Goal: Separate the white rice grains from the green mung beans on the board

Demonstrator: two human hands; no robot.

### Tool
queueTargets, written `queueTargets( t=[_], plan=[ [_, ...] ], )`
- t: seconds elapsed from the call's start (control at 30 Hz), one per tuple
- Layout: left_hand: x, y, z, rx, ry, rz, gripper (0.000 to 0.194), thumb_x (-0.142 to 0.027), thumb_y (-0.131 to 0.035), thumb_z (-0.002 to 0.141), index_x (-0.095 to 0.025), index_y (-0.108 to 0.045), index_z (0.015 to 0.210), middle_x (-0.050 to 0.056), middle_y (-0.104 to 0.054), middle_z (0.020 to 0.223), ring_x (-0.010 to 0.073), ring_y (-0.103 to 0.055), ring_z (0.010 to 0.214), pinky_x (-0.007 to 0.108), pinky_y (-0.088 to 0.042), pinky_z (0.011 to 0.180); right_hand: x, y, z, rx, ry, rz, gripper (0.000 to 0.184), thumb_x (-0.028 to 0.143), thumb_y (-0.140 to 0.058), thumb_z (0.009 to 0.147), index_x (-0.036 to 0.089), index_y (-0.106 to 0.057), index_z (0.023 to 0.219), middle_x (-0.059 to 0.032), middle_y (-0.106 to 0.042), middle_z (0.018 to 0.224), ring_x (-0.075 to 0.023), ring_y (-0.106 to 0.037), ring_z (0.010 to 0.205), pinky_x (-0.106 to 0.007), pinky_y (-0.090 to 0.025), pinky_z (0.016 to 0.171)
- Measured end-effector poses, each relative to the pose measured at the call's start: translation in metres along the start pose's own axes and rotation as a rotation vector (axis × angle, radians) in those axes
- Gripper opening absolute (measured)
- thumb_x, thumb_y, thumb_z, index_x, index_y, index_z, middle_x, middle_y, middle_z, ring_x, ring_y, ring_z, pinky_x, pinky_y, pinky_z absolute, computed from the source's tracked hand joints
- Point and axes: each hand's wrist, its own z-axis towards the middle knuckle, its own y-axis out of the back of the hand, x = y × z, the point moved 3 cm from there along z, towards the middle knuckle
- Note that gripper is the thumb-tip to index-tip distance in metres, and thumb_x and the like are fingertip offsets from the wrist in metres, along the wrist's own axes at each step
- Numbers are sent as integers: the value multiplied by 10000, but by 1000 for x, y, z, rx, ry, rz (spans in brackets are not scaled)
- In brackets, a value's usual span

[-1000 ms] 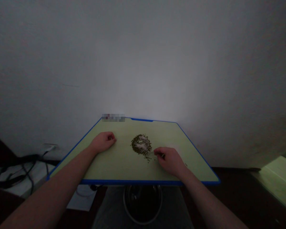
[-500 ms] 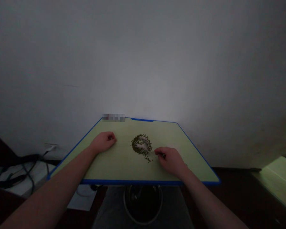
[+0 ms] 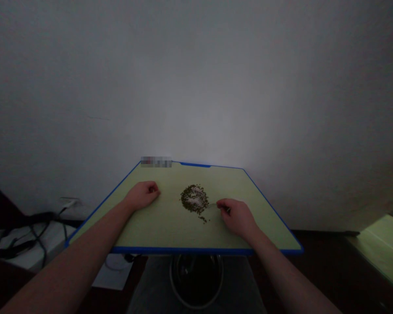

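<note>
On the pale green tabletop (image 3: 170, 231) lies a small pile of greenish-brown grains (image 3: 187, 201), like mung beans, with white grainy stuff (image 3: 196, 199) across its middle. A few loose grains (image 3: 203, 219) trail off its near right side. My right hand (image 3: 237, 216), right of the pile, pinches a thin, pale, spoon-like utensil (image 3: 212, 205). The utensil's tip reaches the pile's right edge; its exact shape is too faint to make out. My left hand (image 3: 143, 194) rests on the tabletop left of the pile, fingers curled, with nothing visible in them.
A blue rim (image 3: 183, 250) borders the table, which stands against a grey wall (image 3: 196, 87). Below its near edge, a round bowl with a pale rim (image 3: 196, 306) sits at my lap. Dark cables (image 3: 36, 237) lie on a white surface at left.
My right hand has shifted slightly right and away from the pile with the utensil. The white middle of the pile looks more mixed with grains. My left hand stays put.
</note>
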Motion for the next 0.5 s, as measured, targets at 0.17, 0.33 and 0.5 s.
queueTargets(
  t=[0.17,0.33,0.5],
  plan=[
    [0,0,1,-5,1,7,217,-383,-482,722,-191,-574,686,2,-584,616,151,-539,591,253,-344,539,6,-1,2,19,20,8,304,137,-472,758,216,-688,956,-28,-718,927,-172,-648,829,-260,-456,759],
    [1,-2,1,-2,-2,-17,222,-390,-475,730,-194,-570,689,-1,-580,610,147,-536,584,250,-346,537,8,-2,-1,36,37,23,293,141,-477,752,221,-693,934,-22,-722,908,-166,-653,817,-248,-459,745],
    [1,-2,1,-3,-3,-9,216,-385,-476,727,-194,-566,681,0,-581,608,149,-538,588,252,-344,538,5,-1,-2,32,37,26,300,137,-477,739,216,-690,934,-26,-720,901,-166,-650,808,-247,-458,734]
  ],
)
